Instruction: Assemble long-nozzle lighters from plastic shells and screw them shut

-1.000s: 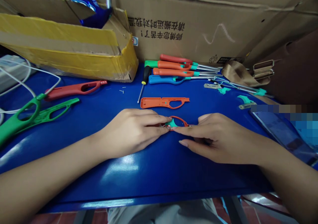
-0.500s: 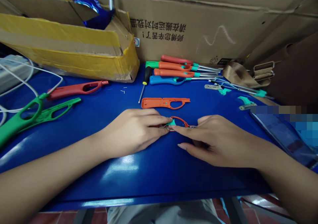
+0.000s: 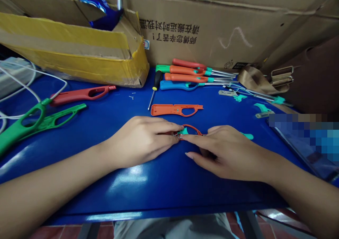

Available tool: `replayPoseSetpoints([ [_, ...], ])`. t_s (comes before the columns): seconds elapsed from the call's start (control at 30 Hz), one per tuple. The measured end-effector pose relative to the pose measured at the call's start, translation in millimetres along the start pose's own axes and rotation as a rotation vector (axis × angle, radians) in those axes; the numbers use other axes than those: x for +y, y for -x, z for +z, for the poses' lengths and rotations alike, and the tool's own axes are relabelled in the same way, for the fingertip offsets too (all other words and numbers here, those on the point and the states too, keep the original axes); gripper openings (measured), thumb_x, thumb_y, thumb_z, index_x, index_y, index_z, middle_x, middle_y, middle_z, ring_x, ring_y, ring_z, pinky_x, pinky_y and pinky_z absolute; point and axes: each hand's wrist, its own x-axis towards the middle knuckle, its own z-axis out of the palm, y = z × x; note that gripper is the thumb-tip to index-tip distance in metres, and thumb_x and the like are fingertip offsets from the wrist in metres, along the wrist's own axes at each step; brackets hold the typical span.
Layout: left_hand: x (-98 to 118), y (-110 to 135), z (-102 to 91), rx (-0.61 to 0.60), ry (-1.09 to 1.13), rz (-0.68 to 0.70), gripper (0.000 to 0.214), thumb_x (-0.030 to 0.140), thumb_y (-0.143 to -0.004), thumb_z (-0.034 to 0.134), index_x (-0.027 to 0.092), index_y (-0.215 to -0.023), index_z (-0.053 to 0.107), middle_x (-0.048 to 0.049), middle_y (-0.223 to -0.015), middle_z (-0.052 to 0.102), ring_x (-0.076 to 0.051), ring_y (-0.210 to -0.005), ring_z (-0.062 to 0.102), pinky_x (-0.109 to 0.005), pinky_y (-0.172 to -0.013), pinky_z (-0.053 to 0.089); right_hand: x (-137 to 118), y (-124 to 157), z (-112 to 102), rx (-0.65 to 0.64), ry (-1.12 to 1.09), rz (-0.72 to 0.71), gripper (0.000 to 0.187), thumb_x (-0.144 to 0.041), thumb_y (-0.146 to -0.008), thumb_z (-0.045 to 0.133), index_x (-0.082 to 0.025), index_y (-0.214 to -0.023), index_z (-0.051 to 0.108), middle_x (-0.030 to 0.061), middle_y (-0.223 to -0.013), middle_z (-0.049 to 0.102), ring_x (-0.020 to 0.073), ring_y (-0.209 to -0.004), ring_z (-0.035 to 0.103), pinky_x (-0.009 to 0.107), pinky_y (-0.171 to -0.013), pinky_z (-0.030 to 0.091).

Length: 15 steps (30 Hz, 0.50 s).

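Note:
My left hand (image 3: 141, 140) and my right hand (image 3: 227, 152) meet over an orange lighter shell half (image 3: 194, 130) lying on the blue table (image 3: 159, 182). Both hands pinch it, fingertips pressed at a teal trigger piece (image 3: 183, 131) in its loop. My hands hide most of the shell. A teal tip (image 3: 248, 136) shows past my right hand. A second orange shell half (image 3: 176, 109) lies just beyond, untouched.
Several assembled long lighters (image 3: 190, 74) and a screwdriver (image 3: 155, 87) lie at the back. Red (image 3: 82, 94) and green (image 3: 34, 120) shells sit left, near white cables (image 3: 23, 80). Cardboard boxes (image 3: 79, 51) wall the rear. Small teal parts (image 3: 262, 108) lie right.
My right hand has slid a little to the left along the shell, uncovering a teal tip behind it. My left hand has stayed put.

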Motion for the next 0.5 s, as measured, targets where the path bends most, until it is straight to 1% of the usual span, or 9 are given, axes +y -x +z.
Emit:
replayPoseSetpoints([
  [0.1, 1, -1, -0.7, 0.005, -0.014, 0.009, 0.02, 0.018, -0.1, 0.056, 0.015, -0.101, 0.076, -0.0065, -0.113, 0.079, -0.025, -0.096, 0.078, -0.035, -0.079, 0.066, -1, -2, 0, 0.003, -0.134, 0.09, 0.026, -0.038, -0.103, 0.053, -0.026, -0.123, 0.066, -0.0053, -0.064, 0.065, 0.0156, -0.058, 0.06, 0.031, -0.062, 0.033],
  [0.17, 1, -1, -1.3, 0.002, -0.017, 0.011, 0.02, 0.018, -0.1, 0.056, 0.015, -0.102, 0.076, -0.0067, -0.113, 0.079, -0.024, -0.098, 0.078, -0.035, -0.081, 0.066, -1, -3, 2, 0.012, -0.206, 0.133, 0.024, -0.034, -0.102, 0.054, -0.027, -0.122, 0.064, -0.0067, -0.065, 0.065, 0.0137, -0.057, 0.059, 0.029, -0.06, 0.032],
  [0.27, 1, -1, -0.9, 0.001, -0.003, 0.001, 0.019, 0.017, -0.101, 0.056, 0.015, -0.103, 0.075, -0.0067, -0.115, 0.079, -0.023, -0.101, 0.077, -0.032, -0.085, 0.065, -1, -5, 6, 0.062, -0.222, 0.16, 0.021, -0.029, -0.101, 0.054, -0.025, -0.118, 0.065, -0.0059, -0.067, 0.065, 0.0133, -0.058, 0.059, 0.028, -0.06, 0.032],
  [0.37, 1, 1, 1.3, 0.002, 0.039, -0.037, 0.018, 0.018, -0.1, 0.058, 0.016, -0.107, 0.074, -0.0065, -0.116, 0.078, -0.021, -0.104, 0.076, -0.03, -0.091, 0.063, -1, -7, 10, 0.12, -0.218, 0.168, 0.019, -0.026, -0.101, 0.053, -0.022, -0.112, 0.068, -0.0063, -0.062, 0.062, 0.0126, -0.054, 0.055, 0.028, -0.058, 0.031],
  [0.5, 2, 3, 4.3, 0.011, 0.069, -0.114, 0.018, 0.021, -0.099, 0.062, 0.017, -0.112, 0.074, -0.0058, -0.119, 0.078, -0.02, -0.104, 0.076, -0.03, -0.093, 0.062, -2, -8, 12, 0.134, -0.233, 0.169, 0.018, -0.024, -0.1, 0.055, -0.021, -0.112, 0.068, -0.0078, -0.058, 0.058, 0.0118, -0.051, 0.051, 0.027, -0.057, 0.029],
])
